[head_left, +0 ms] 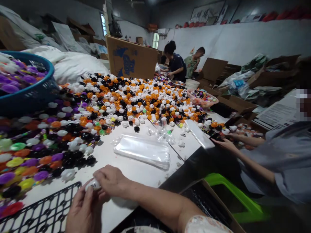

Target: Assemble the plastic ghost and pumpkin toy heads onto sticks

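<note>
At the table's front edge, my left hand has its thumb and fingers round a small white toy with dark marks. My right hand touches the toy from the other side, its thumb and forefinger pinched against it. Just left of my hands lies a black plastic grid. Beyond them a stack of clear plastic bags rests on the white table. A wide heap of small orange, white and black toys covers the back, with purple, green and yellow ones at the left.
A blue basket of toys stands at the left, a cardboard box behind the heap. A pink basket is at the right. A person in grey reaches in from the right, near a green stool. Two people work farther back.
</note>
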{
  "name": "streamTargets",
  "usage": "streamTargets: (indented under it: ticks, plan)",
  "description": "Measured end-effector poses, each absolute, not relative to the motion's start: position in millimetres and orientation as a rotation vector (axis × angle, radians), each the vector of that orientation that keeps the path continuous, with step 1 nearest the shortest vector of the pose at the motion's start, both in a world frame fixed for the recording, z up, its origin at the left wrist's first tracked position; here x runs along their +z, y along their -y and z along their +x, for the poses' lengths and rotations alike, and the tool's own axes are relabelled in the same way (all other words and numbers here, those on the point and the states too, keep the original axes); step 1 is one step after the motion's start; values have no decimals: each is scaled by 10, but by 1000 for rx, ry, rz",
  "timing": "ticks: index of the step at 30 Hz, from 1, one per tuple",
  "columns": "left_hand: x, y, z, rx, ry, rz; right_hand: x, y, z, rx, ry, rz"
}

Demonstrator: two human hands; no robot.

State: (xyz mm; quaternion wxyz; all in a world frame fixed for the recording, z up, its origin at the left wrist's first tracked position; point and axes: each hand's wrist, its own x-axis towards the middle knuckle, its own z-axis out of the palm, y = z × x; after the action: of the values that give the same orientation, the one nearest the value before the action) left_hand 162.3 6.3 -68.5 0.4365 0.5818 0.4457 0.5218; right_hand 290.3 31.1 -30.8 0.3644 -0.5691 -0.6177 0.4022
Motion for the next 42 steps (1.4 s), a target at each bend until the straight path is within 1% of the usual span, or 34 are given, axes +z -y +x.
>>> streamTargets:
  ticks: [2,5,8,10,11,15,17,19,22,24,26,30,33,37,42]
  plan:
    - [-648,-51,1649,1254,-1141,1364,-392,-345,2949,1290,1253,-1444]
    - [-562,-24,1622,1138,-1166,1220,-451,-359,3008,1682,700,-1217]
    - [-511,-20,1539,1157,-1031,641,-452,-351,3055,1825,558,-982]
    - [-501,-6,1479,1162,-844,269,-441,-323,3056,1837,591,-966]
    - [-500,10,1455,1165,-783,178,-435,-298,3046,1832,625,-967]
    - [-510,78,1407,1207,-726,98,-455,-194,2967,1746,847,-981]
    - [-518,89,1395,1235,-755,107,-506,-186,2935,1627,1035,-1055]
    - [-521,83,1379,1248,-784,132,-576,-208,2916,1413,1262,-1189]
    - [-513,55,1341,1250,-798,183,-695,-270,2900,966,1626,-1362]
    - [-502,31,1305,1250,-796,202,-761,-331,2894,722,1841,-1366]
    - [-489,7,1263,1254,-791,222,-795,-429,2899,582,1974,-1347]
    - [-473,-20,1172,1262,-792,268,-725,-801,2958,448,1989,-1370]
    - [-472,-20,1125,1251,-787,270,-605,-1230,3009,380,1843,-1416]
    - [-460,-9,1123,1253,-766,248,-513,-1818,3009,481,1472,-1610]
    - [-443,4,1113,1261,-729,189,-592,-2138,2967,625,1452,-1632]
